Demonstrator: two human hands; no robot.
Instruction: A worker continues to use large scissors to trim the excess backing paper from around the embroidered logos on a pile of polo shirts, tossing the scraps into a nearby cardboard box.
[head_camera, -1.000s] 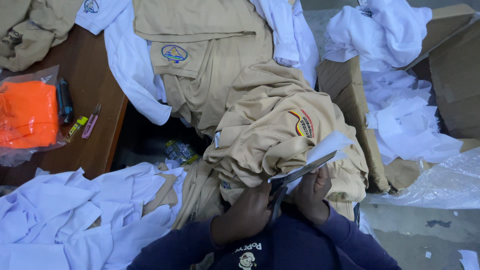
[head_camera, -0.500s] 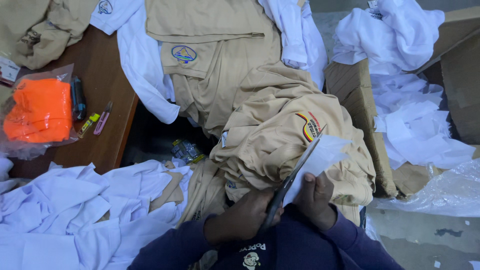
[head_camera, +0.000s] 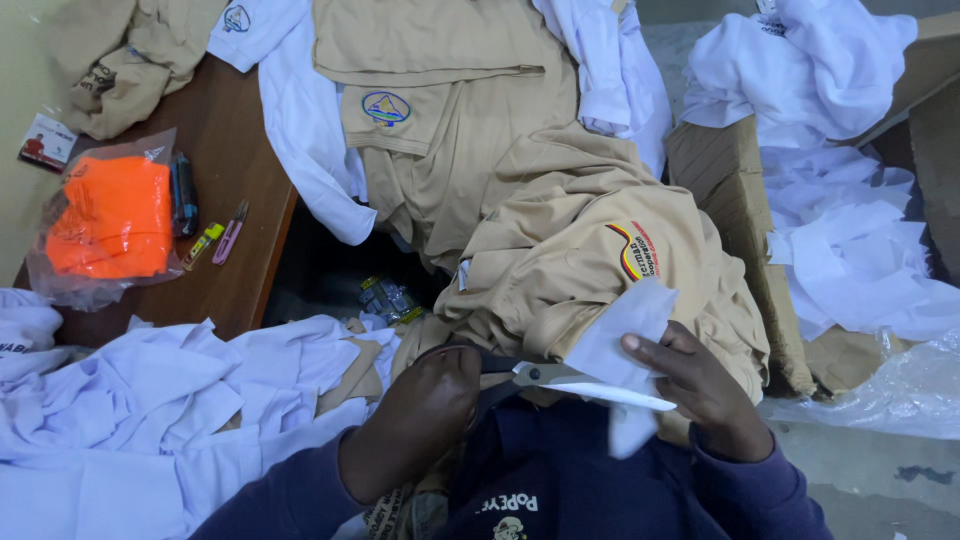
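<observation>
Left hand (head_camera: 425, 405) works scissors (head_camera: 535, 375) through a white sheet (head_camera: 625, 335) that the right hand (head_camera: 700, 395) pinches, over tan shirts (head_camera: 560, 250) beside the desk (head_camera: 230, 290).

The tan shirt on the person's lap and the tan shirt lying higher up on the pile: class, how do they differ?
The lap shirt is bunched and crumpled; the upper shirt lies flatter. The lap shirt's badge is striped red, yellow and black; the upper shirt's badge is a blue-rimmed oval. The lap shirt lies by both hands; the upper one lies apart from them. Both are tan.

Shirt pile (head_camera: 560, 250) centre; table (head_camera: 235, 170) left; cardboard box (head_camera: 740, 200) right.
</observation>
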